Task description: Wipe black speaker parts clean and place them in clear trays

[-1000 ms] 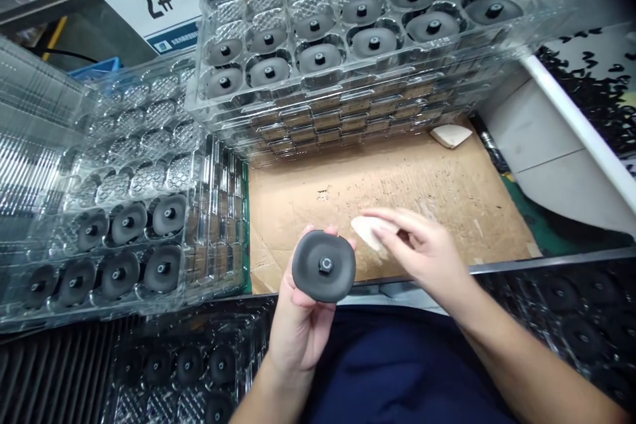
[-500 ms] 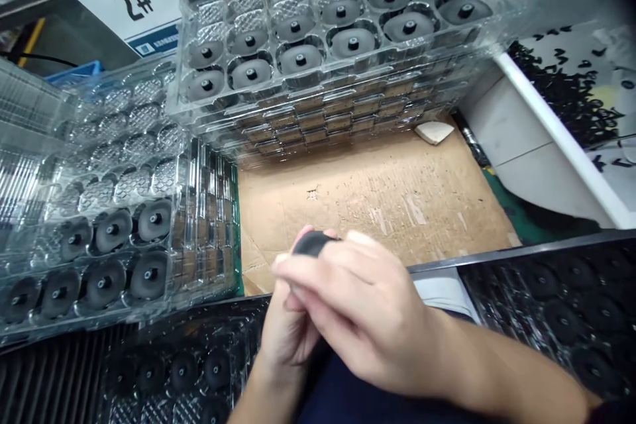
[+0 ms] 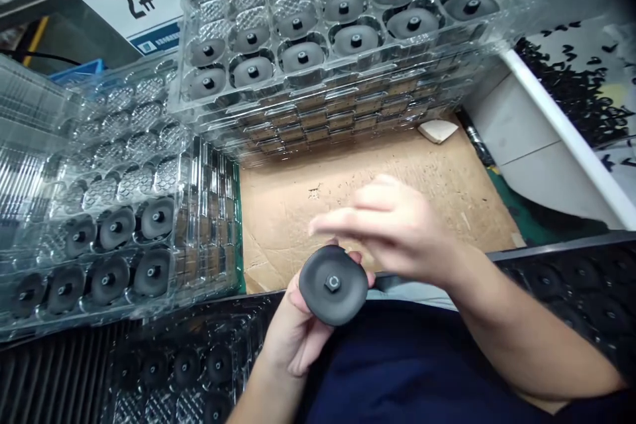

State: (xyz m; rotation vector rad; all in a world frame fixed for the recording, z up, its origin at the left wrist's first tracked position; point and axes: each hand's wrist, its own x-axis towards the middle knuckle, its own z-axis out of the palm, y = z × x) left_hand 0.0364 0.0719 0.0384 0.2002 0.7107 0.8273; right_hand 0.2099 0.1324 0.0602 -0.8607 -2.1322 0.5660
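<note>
My left hand [image 3: 297, 338] is closed around a dark grey round disc [image 3: 332, 285] with a small nut at its centre. It holds the disc face up over my lap, at the near edge of the cardboard sheet [image 3: 427, 172]. My right hand [image 3: 397, 232] hovers just above and behind the disc. Its fingers point left and are smeared by motion, so I cannot make out whether anything is in them.
A stack of clear trays [image 3: 348, 103] with the same discs stands at the back. Another clear tray stack [image 3: 99, 265] is at the left. Dark trays lie near left [image 3: 189, 371] and right [image 3: 571, 278]. A white wedge [image 3: 437, 130] lies on the cardboard. A white bin [image 3: 561, 126] of small black parts is at the right.
One second ago my right hand held a white pad beside the disc. It then covered the disc, and now it has lifted up and back, leaving the disc's face in view.
</note>
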